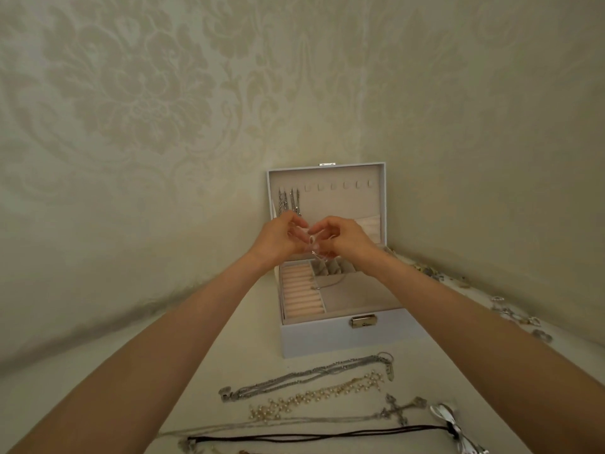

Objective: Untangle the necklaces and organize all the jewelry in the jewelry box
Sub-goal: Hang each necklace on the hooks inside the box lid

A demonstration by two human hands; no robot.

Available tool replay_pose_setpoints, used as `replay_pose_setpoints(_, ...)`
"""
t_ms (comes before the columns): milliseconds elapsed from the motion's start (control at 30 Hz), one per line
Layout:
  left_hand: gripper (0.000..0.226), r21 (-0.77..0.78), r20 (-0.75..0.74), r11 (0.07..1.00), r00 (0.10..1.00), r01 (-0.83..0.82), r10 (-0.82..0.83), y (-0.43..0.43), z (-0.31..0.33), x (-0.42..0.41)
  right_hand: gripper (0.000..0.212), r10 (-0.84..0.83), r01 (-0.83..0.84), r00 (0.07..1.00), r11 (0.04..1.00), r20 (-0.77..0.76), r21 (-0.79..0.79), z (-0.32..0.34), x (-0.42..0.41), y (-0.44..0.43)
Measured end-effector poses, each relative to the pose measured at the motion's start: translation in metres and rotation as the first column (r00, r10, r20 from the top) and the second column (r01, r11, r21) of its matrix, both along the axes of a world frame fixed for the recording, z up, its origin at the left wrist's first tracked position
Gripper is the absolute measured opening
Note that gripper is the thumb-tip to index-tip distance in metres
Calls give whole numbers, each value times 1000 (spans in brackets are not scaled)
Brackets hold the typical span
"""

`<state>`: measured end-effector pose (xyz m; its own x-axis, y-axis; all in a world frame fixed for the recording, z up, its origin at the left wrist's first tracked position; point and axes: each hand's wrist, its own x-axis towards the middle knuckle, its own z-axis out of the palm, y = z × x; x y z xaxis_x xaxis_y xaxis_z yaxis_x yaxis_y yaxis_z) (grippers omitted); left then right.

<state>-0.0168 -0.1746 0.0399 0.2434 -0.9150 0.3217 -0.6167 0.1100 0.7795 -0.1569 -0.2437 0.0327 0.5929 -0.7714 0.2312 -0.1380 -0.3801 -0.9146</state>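
Observation:
A white jewelry box (330, 339) stands open against the wall, its lid (376, 178) upright. Two silver necklaces (288, 199) hang from hooks at the lid's left. Both my hands are raised in front of the lid. My left hand (278, 239) and my right hand (347, 239) pinch a thin silver chain (316, 253) between their fingertips. The chain trails down into the box's tray by the ring rolls (299, 290). On the table in front lie a silver chain necklace (307, 376), a pearl necklace (314, 396), a cross necklace (401, 409) and a black cord necklace (327, 435).
More small jewelry pieces (514, 311) lie along the wall to the right of the box. A silver bow pendant (451, 421) sits at the black cord's right end. The patterned wall stands close behind the box.

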Motion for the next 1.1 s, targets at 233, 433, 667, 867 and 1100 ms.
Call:
replay_pose_setpoints(233,38,-100,-113,995,994,3,-15,-18,11,3,42,28,-31,999,997,40,76,4,-2,-13)
replay_pose_setpoints(433,31,-185,-78,983,997,-2,-12,-32,15,4,14,-62,57,992,997,113,47,2,10,-25)
replay_pose_setpoints(667,16,-320,1,937,989,-140,148,-48,15,6,8,-122,106,970,991,211,88,10,27,-38)
replay_pose_setpoints(867,21,-188,-75,973,990,-135,123,-61,6,11,15,-158,158,960,987,232,21,17,43,-52)
replay_pose_setpoints(1100,14,-125,-500,987,866,-106,30,-63,16,10,7,-207,203,926,978,317,48,22,51,-62)
